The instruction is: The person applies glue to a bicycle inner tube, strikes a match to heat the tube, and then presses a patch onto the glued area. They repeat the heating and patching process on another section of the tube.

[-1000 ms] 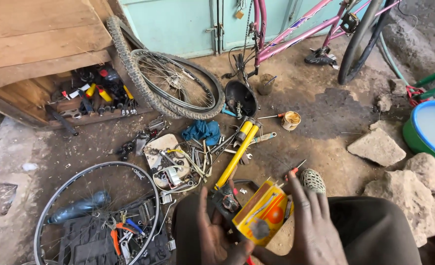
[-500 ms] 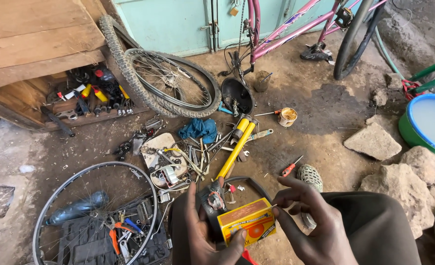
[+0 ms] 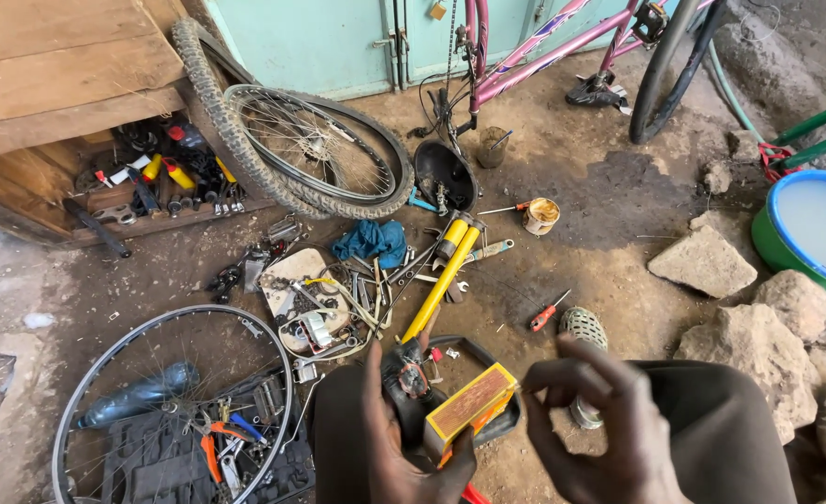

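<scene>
My left hand (image 3: 387, 459) holds a small yellow and orange cardboard box (image 3: 469, 403) and, against it, a piece of black rubber tube (image 3: 403, 383) with a reddish spot. The box is tilted, its brown side facing up. My right hand (image 3: 592, 431) hovers just right of the box's end, thumb and forefinger pinched together. Whether something tiny sits between them I cannot tell. Both hands are above my dark-trousered knees.
On the dirt floor ahead lie a yellow pump (image 3: 443, 280), a red screwdriver (image 3: 544, 315), scattered spanners, a blue cloth (image 3: 368, 241) and a small tin (image 3: 541, 215). A bare wheel rim (image 3: 82, 383) lies over an open tool case (image 3: 198, 462) at left. Rocks (image 3: 702, 261) and a basin (image 3: 805, 233) are at right.
The box has been turned from its printed face to its brown side. My right hand came off the box and drew back slightly to the right, fingers pinched. The view drifted a little.
</scene>
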